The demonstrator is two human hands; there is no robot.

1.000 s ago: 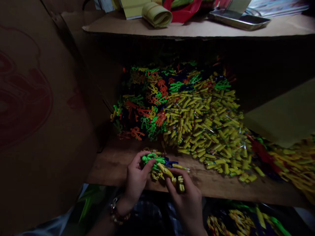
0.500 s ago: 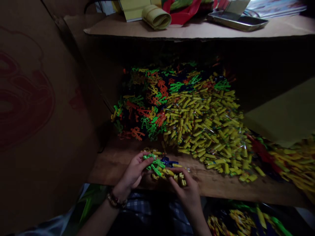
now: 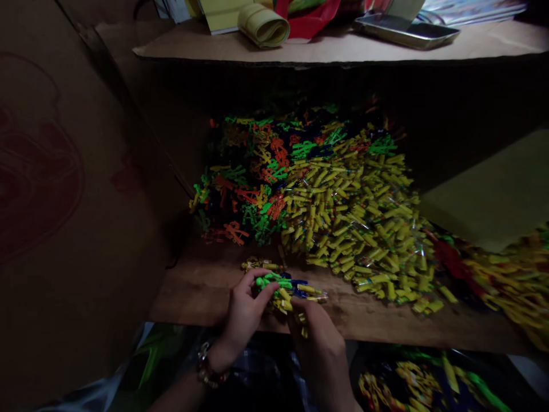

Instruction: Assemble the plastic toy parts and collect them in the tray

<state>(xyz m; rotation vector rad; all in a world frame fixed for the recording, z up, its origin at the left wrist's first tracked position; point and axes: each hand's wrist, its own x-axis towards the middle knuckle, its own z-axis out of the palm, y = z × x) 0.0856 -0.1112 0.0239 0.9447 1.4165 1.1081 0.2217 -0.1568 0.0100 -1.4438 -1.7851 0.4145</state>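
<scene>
While left hand (image 3: 243, 312) pinches green piece (image 3: 269, 281) — right hand (image 3: 319, 337) grips yellow pieces (image 3: 285, 297) | wooden board (image 3: 201, 289)

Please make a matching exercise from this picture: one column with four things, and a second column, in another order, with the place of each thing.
Things:
1. green plastic piece
2. heap of yellow pieces
3. metal tray
4. bead bracelet

Places:
A. on the upper cardboard shelf, right part
B. on the wrist of the left hand
C. between the fingers of the left hand and the right hand
D. on the wooden board, beyond the hands

Pairs: 1-C, 2-D, 3-A, 4-B
</scene>
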